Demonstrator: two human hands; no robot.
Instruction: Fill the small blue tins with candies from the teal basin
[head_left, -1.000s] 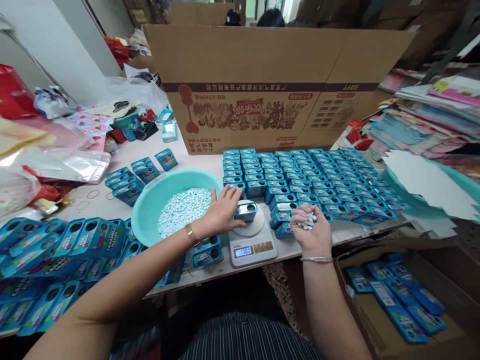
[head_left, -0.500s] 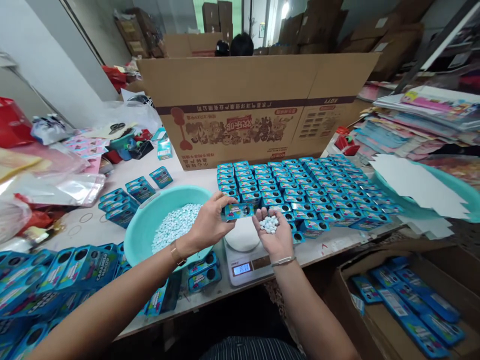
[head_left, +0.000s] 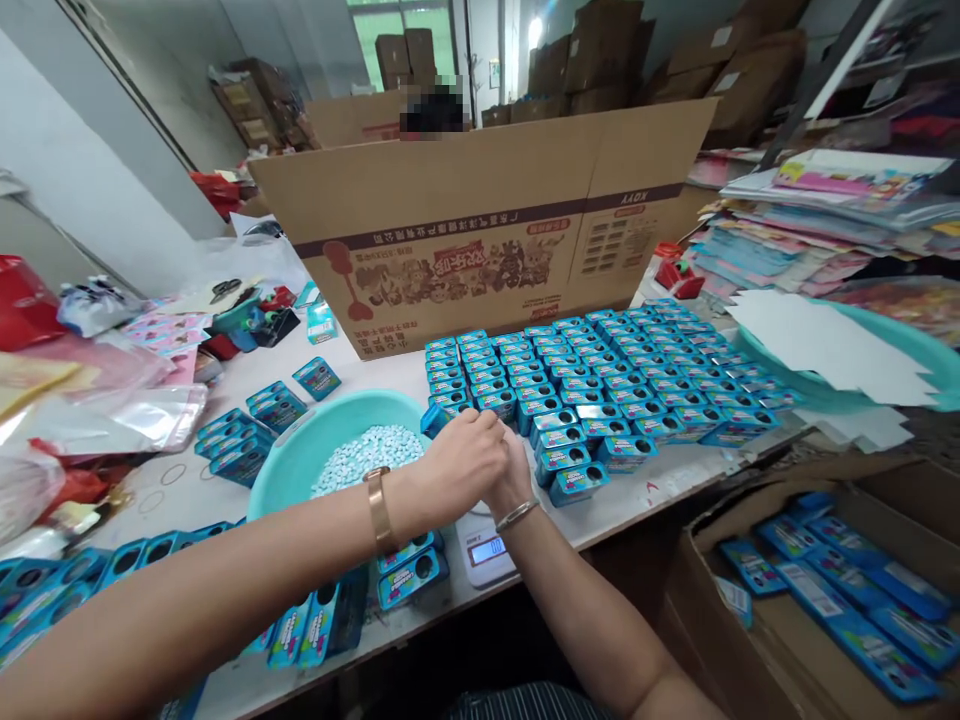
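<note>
My left hand (head_left: 469,455) is closed over the kitchen scale, with the end of a small blue candy box (head_left: 437,420) showing beside its fingers. My right hand (head_left: 514,475) is cupped against it from the right; its palm and the pale candies last seen there are hidden. Under both hands is the white digital scale (head_left: 487,570), its display reading 0.0. To the left, partly behind my left forearm, a turquoise basin (head_left: 274,470) holds many pale blue-white candies (head_left: 367,455).
Rows of blue boxes (head_left: 600,385) fill the table's right side; more boxes (head_left: 322,620) stand near the front edge. A large carton (head_left: 480,220) blocks the back. At lower right, an open carton (head_left: 697,580) contains blue boxes. A person's head shows beyond the large carton.
My two hands have come together above the scale, covering the candies in the right palm and most of the box in the left. The display has dropped to 0.0. The view has shifted slightly.
</note>
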